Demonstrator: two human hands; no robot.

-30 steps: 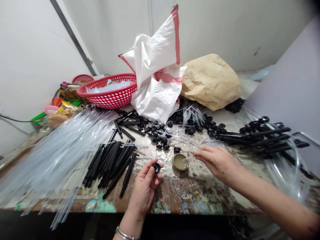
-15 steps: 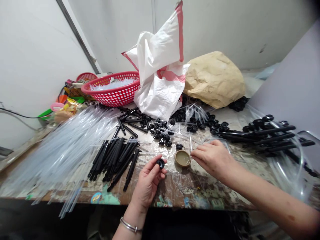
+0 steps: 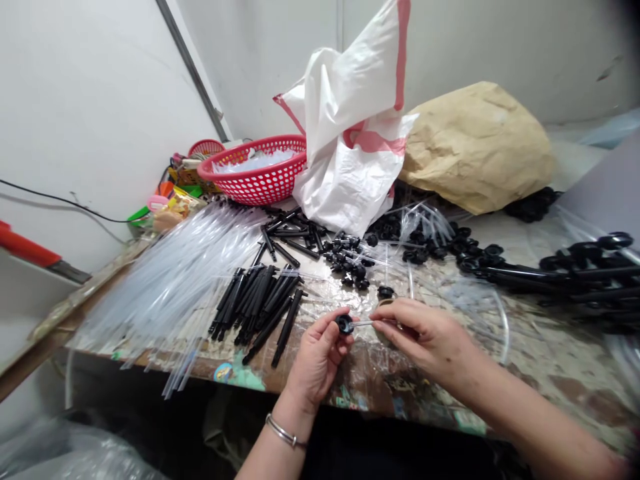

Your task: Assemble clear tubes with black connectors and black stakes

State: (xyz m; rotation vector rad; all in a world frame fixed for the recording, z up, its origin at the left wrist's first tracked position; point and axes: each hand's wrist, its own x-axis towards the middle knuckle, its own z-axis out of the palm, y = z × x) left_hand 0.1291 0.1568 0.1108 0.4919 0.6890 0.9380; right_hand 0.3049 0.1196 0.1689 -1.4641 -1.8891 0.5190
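Between its thumb and fingers my left hand [image 3: 325, 357] pinches a small round black plastic cap [image 3: 344, 324], its hollow side showing. My right hand [image 3: 420, 333] grips a thin clear tube [image 3: 363, 323], whose end meets the cap. Behind the right hand, a small round dish [image 3: 386, 303] is mostly covered by the fingers. Another black cap [image 3: 385, 292] sits just beyond the dish. Left of my hands lies a bundle of black plastic tubes [image 3: 260, 303]. Farther back is a cluster of black caps with thin clear tubes attached [image 3: 350, 260].
Long clear tubes [image 3: 185, 267] spread over the table's left side. A red basket [image 3: 255, 183], a white sack [image 3: 350, 147] and a brown paper bag [image 3: 480, 147] stand at the back. Black rods with caps [image 3: 560, 273] are piled on the right.
My right hand has moved left from beside the dish to the cap, bringing the thin tube against it. The left hand still holds the cap. The view has shifted left.
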